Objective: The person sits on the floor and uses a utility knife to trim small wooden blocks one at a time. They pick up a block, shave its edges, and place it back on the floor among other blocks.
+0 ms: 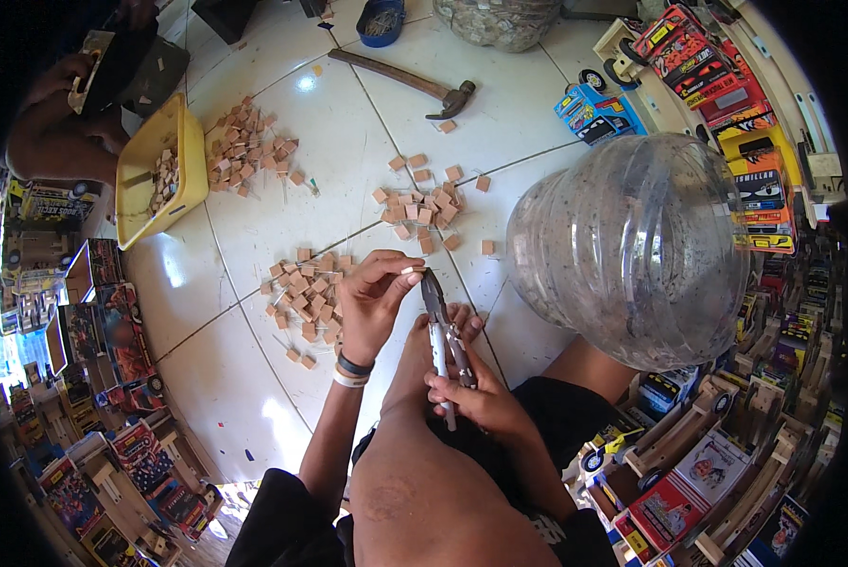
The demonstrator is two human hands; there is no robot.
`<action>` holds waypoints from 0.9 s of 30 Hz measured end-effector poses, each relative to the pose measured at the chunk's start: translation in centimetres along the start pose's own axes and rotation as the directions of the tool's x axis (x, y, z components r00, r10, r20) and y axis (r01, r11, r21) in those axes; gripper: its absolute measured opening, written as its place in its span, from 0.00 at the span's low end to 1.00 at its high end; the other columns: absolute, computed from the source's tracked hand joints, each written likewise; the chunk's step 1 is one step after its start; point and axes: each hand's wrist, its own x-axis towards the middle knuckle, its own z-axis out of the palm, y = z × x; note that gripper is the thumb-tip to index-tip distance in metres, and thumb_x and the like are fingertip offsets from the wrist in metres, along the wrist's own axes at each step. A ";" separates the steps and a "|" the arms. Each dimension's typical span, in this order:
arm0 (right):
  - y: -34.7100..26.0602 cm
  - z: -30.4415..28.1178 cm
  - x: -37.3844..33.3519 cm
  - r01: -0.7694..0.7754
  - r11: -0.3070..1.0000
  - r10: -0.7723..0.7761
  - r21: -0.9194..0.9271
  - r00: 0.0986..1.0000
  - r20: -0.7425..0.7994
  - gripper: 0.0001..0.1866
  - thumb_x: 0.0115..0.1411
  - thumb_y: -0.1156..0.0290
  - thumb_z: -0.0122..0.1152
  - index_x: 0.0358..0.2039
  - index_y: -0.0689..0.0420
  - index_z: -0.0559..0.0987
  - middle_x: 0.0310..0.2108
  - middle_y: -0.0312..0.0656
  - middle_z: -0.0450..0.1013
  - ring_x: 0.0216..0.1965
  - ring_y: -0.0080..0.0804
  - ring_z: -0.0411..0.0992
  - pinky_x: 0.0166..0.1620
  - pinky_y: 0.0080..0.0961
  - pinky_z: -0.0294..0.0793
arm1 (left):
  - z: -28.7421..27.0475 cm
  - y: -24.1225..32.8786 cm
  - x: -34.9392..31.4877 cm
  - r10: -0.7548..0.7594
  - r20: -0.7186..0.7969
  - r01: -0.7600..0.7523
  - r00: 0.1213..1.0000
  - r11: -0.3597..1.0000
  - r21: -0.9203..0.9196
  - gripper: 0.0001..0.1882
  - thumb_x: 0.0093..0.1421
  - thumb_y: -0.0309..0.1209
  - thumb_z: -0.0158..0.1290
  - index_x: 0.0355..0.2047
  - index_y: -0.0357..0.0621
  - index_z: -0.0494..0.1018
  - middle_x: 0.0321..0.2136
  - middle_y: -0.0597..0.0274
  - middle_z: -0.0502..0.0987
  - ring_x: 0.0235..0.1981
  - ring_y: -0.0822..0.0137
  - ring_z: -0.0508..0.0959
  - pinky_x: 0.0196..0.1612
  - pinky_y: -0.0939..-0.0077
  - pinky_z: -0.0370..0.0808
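My left hand [372, 307], with bands around its wrist, pinches a small pale wooden block [412, 271] between thumb and fingertips. The jaws of a pair of pliers [436, 304] meet the block's right side; whether they grip a nail there is too small to tell. My right hand [485, 397] is wrapped round the pliers' handles, one of them whitish. Just left of and beyond my left hand lies a pile of small wooden blocks [308, 300], several with thin nails sticking out. A second pile of blocks [422, 210] lies farther off on the white tiles.
A third block heap [249, 146] lies near a yellow basin [197, 175]. Beyond are a hammer [391, 71] and a blue bowl [380, 38] of nails. A large clear plastic container [623, 246] stands right. Toy trucks [670, 510] crowd both sides. Another person's hand [65, 76] holds something upper left.
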 end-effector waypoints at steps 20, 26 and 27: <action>0.5 -0.3 0.7 0.274 0.651 -0.518 -0.708 0.842 -0.150 0.43 0.62 0.89 0.57 0.77 0.51 0.60 0.55 0.59 0.71 0.55 0.60 0.72 0.59 0.47 0.71 | -1.7 0.9 0.4 -0.262 -0.040 0.265 0.964 0.953 0.148 0.15 0.73 0.32 0.59 0.43 0.27 0.83 0.33 0.54 0.87 0.33 0.69 0.85 0.39 0.76 0.81; 0.2 -2.7 -0.1 0.361 0.638 -0.506 -0.680 0.862 -0.017 0.42 0.63 0.88 0.56 0.77 0.53 0.59 0.61 0.57 0.71 0.60 0.57 0.71 0.62 0.44 0.70 | -2.6 1.5 0.5 -0.357 0.053 0.354 0.933 0.934 0.050 0.17 0.73 0.35 0.58 0.45 0.28 0.84 0.31 0.57 0.86 0.32 0.70 0.85 0.38 0.77 0.80; 0.2 -2.9 -0.2 0.344 0.656 -0.472 -0.672 0.882 -0.009 0.42 0.64 0.88 0.56 0.77 0.54 0.59 0.64 0.56 0.69 0.63 0.56 0.70 0.64 0.43 0.69 | -2.6 1.6 0.5 -0.354 0.068 0.351 0.933 0.935 0.048 0.17 0.73 0.35 0.58 0.44 0.28 0.84 0.31 0.57 0.86 0.31 0.71 0.85 0.37 0.77 0.80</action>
